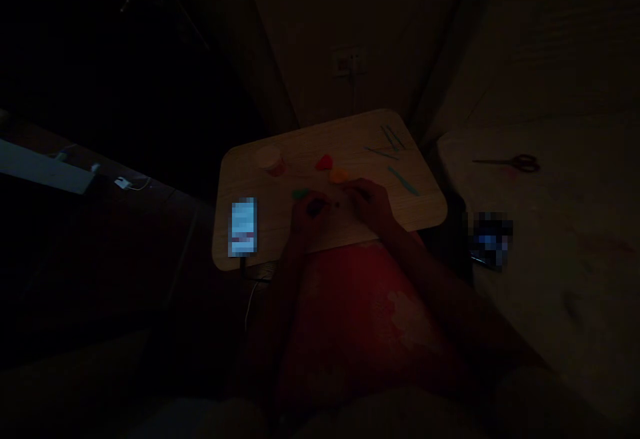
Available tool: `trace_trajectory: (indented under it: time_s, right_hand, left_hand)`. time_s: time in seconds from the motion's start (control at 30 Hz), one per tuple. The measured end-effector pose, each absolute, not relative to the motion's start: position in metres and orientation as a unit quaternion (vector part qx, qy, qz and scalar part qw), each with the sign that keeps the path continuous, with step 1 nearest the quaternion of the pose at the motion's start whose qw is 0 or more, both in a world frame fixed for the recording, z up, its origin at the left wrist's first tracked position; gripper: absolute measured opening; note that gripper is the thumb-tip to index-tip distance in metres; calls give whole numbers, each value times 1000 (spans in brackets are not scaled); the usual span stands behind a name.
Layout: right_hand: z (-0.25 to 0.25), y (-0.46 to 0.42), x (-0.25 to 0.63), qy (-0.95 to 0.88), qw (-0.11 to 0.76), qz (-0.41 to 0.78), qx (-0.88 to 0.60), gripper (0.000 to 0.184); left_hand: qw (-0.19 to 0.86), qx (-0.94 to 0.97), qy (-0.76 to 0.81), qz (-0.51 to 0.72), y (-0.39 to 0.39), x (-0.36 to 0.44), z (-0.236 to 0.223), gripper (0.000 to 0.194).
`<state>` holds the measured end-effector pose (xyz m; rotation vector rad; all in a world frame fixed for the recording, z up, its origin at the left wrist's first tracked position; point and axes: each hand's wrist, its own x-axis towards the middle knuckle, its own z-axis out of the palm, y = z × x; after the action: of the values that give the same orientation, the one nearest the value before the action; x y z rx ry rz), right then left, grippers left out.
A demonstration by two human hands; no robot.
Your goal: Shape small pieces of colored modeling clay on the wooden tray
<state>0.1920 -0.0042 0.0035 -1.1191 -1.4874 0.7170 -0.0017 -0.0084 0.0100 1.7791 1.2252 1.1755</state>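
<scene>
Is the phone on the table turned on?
Yes, it's on: the phone glows bright bluish-white in the dark room, though what its screen shows is blurred.

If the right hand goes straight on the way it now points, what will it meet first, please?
Most likely the small orange lump on the wooden board, just beyond the fingers of the right hand; the dim light hides how close they are.

Matt clay pieces (325,163) lie on a smooth wood-grain table top (360,139).

Pale wood-grain board (300,159), red piece (325,163), orange piece (339,175), green piece (300,193)
</scene>
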Motion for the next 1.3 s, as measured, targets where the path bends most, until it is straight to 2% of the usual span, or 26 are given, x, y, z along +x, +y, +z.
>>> trace_trajectory:
  time_s: [0.3, 0.6, 0.7, 0.87, 1.03, 1.17, 1.3]
  right_hand:
    - [3, -5, 193, -617, 550, 311, -470, 16]
    - [1, -7, 191, -555, 541, 418, -473, 21]
    - [4, -8, 190, -561, 542, 410, -473, 28]
    - [10, -8, 191, -574, 530, 385, -492, 22]
    - [13, -11, 190, -554, 508, 416, -512, 30]
    - [12, -11, 191, -551, 511, 397, -527, 35]
    - [6, -7, 193, -569, 522, 358, -525, 25]
  left_hand:
    - [337, 682, 480, 435, -9, -2, 13, 6]
    - [340, 675, 491, 433, -9, -2, 11, 5]
    - [343, 676, 483, 438, -8, -2, 11, 6]
    - [333, 679, 483, 442, -9, -1, 12, 4]
    - [334, 680, 478, 445, -8, -1, 11, 5]
    - [349, 669, 487, 440, -8, -1, 10, 5]
    - [351, 667, 485, 444, -8, -1, 10, 5]
